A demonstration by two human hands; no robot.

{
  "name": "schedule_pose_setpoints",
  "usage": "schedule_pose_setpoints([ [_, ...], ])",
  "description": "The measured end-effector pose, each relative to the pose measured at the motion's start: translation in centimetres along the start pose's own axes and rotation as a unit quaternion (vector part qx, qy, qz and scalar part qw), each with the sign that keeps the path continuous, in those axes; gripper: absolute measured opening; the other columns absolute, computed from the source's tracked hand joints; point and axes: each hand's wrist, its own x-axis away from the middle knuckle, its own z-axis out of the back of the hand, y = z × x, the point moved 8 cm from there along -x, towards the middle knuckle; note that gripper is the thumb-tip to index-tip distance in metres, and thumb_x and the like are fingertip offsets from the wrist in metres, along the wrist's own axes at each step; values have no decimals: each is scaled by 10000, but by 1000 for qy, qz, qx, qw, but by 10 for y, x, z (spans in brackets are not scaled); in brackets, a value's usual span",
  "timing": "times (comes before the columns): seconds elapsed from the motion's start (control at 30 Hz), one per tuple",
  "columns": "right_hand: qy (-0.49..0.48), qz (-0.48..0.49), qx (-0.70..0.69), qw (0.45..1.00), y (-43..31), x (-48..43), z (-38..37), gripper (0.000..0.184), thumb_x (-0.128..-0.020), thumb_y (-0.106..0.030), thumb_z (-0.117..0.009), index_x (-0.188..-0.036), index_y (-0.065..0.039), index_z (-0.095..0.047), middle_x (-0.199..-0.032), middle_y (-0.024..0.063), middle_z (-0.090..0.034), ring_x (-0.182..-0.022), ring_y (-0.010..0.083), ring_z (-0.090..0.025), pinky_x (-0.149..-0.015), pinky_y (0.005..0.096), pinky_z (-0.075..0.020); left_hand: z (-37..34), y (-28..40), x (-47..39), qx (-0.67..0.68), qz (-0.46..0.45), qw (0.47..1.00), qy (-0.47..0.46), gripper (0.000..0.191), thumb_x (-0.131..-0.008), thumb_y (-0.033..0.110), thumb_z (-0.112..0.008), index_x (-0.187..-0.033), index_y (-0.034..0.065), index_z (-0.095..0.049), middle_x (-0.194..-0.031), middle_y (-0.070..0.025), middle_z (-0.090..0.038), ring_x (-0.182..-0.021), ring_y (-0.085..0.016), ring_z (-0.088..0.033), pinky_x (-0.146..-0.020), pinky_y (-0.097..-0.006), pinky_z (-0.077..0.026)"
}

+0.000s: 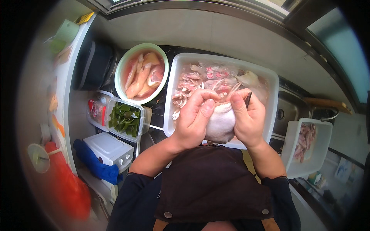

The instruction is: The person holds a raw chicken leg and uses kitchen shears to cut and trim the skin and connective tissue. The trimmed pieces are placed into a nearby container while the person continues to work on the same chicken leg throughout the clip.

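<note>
Between my two hands is a pale, skin-covered piece of poultry [221,125], held over the near side of a large white plastic tub [274,101]. My left hand [196,115] pinches its upper left edge between thumb and fingers. On the upper right edge, my right hand [247,115] grips it; a thin dark tool [248,99], perhaps tweezers or a small knife, shows between the thumb and fingers of that hand. Raw poultry pieces [189,82] and a clear plastic bag with red printing [219,72] lie in the tub beyond my hands.
Left of the tub stands a green-rimmed bowl [118,78] of meat in reddish liquid. Nearer are a container of cut green leaves [124,118] and a white appliance [108,147]. A steel sink [292,108] and a smaller tub of meat [325,144] are at right.
</note>
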Motion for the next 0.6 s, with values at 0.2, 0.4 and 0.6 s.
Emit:
schedule_pose_setpoints([
  [0.2, -1, -11, -3, 1000, -6, -2, -4, 151, -1022, -129, -619, -966, 11, -630, -880, -9, -626, -817, 55, -537, -733, 230, -461, -13, 3, 0, -71, 40, 991, -102, 231, -1009, 187, -621, -1127, -9, -587, -987, -73, -636, -911, -110, -575, -821, -283, -486],
  [0.4, 14, -33, -5, 999, 2, -15, -1, 131, -1015, -112, -621, -980, 14, -632, -878, -6, -623, -813, 53, -536, -723, 230, -462, -7, -20, -9, 3, 91, 995, -33, 234, -1044, 226, -562, -997, -1, -596, -854, -61, -611, -805, -99, -547, -733, -273, -475],
  [0.6, -47, -89, 68, 993, 12, -8, -2, 135, -990, -115, -642, -949, 7, -598, -862, -11, -572, -798, 47, -484, -703, 218, -424, 5, -19, -22, -36, 60, 997, -40, 215, -1057, 181, -494, -973, 3, -580, -830, -44, -552, -784, -114, -487, -720, -274, -431],
])
